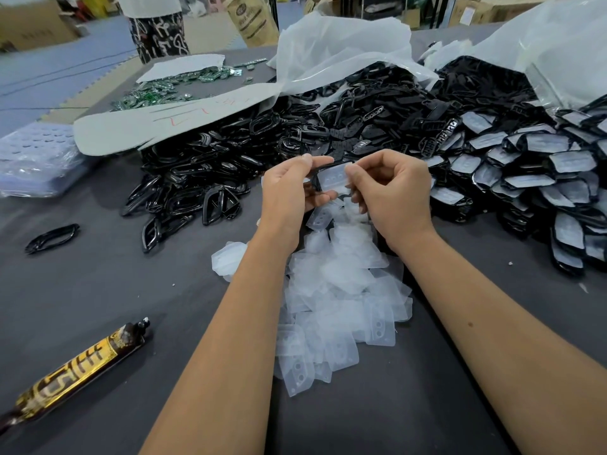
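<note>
Head view: a black key-fob shell [316, 178] with a translucent button pad [335, 175] seated in it is held above the grey table [98, 290], just past centre toward 12 o'clock. The shell is pinched by the left hand [289, 192], with the thumb on its top edge and curled fingers beneath. The curled fingertips of the right hand [394, 192] are pressed on the pad's right end. Neither hand is spread wide; both are closed narrowly on the piece. Directly below the hands, toward 6 o'clock, a heap of loose translucent pads [335, 290] is spread. Black frames [197, 178] are heaped at 10 o'clock, finished shells [542, 178] are piled at 3 o'clock, and a gold-and-brown tube [75, 372] is laid at 8 o'clock.
</note>
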Tool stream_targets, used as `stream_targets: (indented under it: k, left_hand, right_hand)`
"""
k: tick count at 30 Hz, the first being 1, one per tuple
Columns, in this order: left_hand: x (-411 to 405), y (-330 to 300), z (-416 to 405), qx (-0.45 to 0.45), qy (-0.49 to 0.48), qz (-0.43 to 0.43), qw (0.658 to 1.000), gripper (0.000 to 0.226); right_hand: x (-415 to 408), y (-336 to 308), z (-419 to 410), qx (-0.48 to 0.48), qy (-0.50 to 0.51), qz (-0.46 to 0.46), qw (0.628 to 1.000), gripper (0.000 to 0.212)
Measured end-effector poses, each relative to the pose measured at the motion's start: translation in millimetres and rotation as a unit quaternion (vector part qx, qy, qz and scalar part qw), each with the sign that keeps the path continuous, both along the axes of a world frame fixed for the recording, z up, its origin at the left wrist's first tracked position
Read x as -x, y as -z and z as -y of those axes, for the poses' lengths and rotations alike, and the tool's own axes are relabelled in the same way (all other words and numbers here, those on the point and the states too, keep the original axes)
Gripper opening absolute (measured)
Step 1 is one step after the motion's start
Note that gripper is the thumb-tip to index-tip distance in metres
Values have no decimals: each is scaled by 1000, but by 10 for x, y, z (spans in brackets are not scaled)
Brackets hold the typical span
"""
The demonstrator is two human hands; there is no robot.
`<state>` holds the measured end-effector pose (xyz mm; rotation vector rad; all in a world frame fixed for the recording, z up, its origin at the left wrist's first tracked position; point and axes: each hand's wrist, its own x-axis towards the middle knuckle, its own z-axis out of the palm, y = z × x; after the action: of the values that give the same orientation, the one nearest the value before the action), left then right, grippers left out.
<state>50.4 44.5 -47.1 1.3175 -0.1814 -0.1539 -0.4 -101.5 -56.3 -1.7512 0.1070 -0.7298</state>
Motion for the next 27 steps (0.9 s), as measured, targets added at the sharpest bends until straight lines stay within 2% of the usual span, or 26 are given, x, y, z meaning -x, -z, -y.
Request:
stream_targets:
  k: [5, 12, 16, 20, 27]
  left_hand:
    - [6, -7, 15, 12, 17, 6, 1000, 32]
    - [16, -15, 32, 2, 19, 6, 1000, 25]
    - [21, -12, 46, -2, 8, 5, 1000, 26]
    - [14, -12, 34, 8, 11, -3, 1000, 25]
    - [54, -14, 34, -38, 16, 47, 998, 23]
  right_hand:
    - [17, -30, -29, 49, 63, 4, 997, 16]
    - [54, -80, -66, 90, 99, 36, 990, 18]
    - [79, -106, -102, 112, 87, 67, 988, 15]
    - [70, -106, -96, 112, 92, 59, 988, 16]
    - [57, -100, -95, 130, 116, 44, 984, 17]
